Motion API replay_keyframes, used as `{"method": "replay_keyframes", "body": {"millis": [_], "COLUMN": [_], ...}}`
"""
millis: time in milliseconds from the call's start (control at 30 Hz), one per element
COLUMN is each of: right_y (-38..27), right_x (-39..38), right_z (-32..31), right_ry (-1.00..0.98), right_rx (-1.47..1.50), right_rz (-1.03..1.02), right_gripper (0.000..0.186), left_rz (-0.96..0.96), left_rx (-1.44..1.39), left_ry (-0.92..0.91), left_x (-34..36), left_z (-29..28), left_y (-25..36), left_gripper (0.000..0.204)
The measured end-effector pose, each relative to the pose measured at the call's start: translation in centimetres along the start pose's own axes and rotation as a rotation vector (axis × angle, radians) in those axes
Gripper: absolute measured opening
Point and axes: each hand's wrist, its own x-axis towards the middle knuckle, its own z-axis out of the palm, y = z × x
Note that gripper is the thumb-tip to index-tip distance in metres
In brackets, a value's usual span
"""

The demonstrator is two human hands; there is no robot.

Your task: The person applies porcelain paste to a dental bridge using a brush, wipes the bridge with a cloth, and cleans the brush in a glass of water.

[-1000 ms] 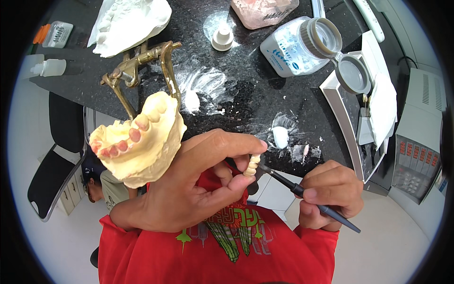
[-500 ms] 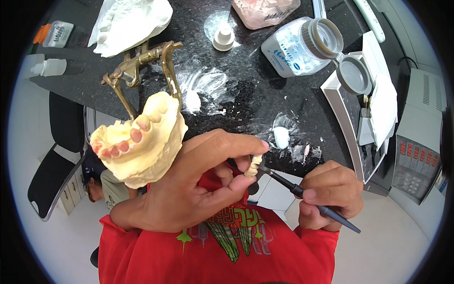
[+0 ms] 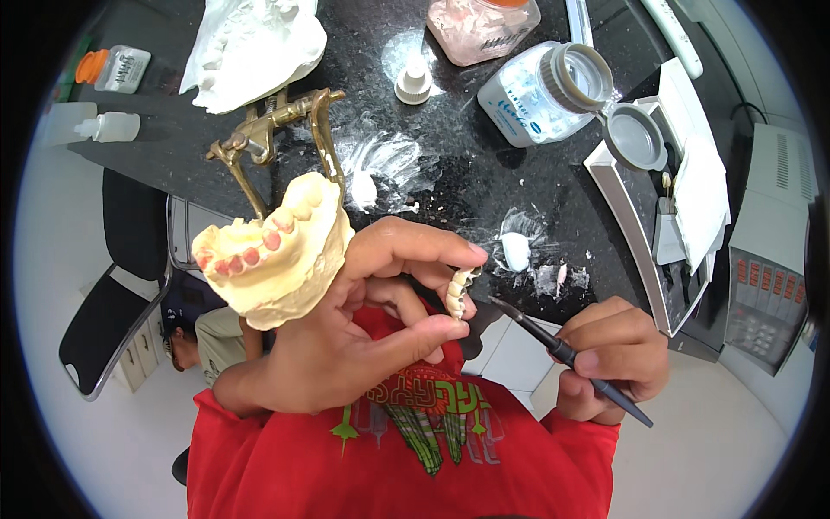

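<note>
Between the thumb and fingertips of my left hand (image 3: pixel 363 320) is a short curved dental bridge (image 3: pixel 456 294) of several cream tooth crowns, with dark metal at its upper end. My right hand (image 3: pixel 612 355) pinches a slim black-handled instrument (image 3: pixel 538 332) like a pen. Its fine tip points at the bridge, a small gap away; whether it is a brush or a blade I cannot tell. A cream plaster dental cast (image 3: pixel 290 268) with reddish marks on several teeth overlaps my left wrist in view. It is attached to a brass articulator (image 3: pixel 272 125).
On the black speckled worktop lie white powder smears (image 3: pixel 389 164) and a white blob (image 3: pixel 516 251). A clear jar with grey flip lid (image 3: pixel 527 99), a pink-powder jar (image 3: pixel 484 30) and a white nozzle cap (image 3: pixel 413 85) stand farther back. A white open box (image 3: pixel 631 225) is right; a person (image 3: pixel 216 337) shows lower left.
The instrument's tip has come away from the bridge toward the right. My left hand has turned the bridge, showing more of the crowns. The whole view has shifted slightly.
</note>
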Motion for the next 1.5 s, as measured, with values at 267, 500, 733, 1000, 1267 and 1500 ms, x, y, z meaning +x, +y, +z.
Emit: {"method": "replay_keyframes", "body": {"millis": [267,500,733,1000,1267,1500], "right_y": [0.22,0.46,0.38,0.59,0.44,0.42], "right_x": [0.48,0.71,0.92,0.93,0.9,0.77], "right_z": [0.67,0.7,0.84,0.85,0.7,0.75], "right_ry": [-0.044,-0.06,-0.07,-0.064,-0.079,-0.057], "right_rx": [-0.015,-0.064,-0.079,-0.079,-0.085,-0.051], "right_rz": [-0.03,-0.044,-0.037,-0.037,-0.029,-0.008], "right_gripper": [0.034,0.031,0.031,0.029,0.03,0.03], "left_rz": [-0.118,-0.092,-0.069,-0.073,-0.06,-0.058], "left_rx": [-0.103,-0.082,-0.07,-0.074,-0.079,-0.083], "left_ry": [0.004,-0.011,-0.029,-0.031,-0.034,-0.028], "left_x": [-0.08,-0.02,-0.05,-0.09,-0.04,-0.11], "left_z": [-0.16,-0.23,-0.37,-0.47,-0.38,-0.51], "left_y": [0.26,-0.04,0.02,-0.19,-0.16,-0.14], "left_gripper": [0.043,0.044,0.043,0.042,0.043,0.043]}}
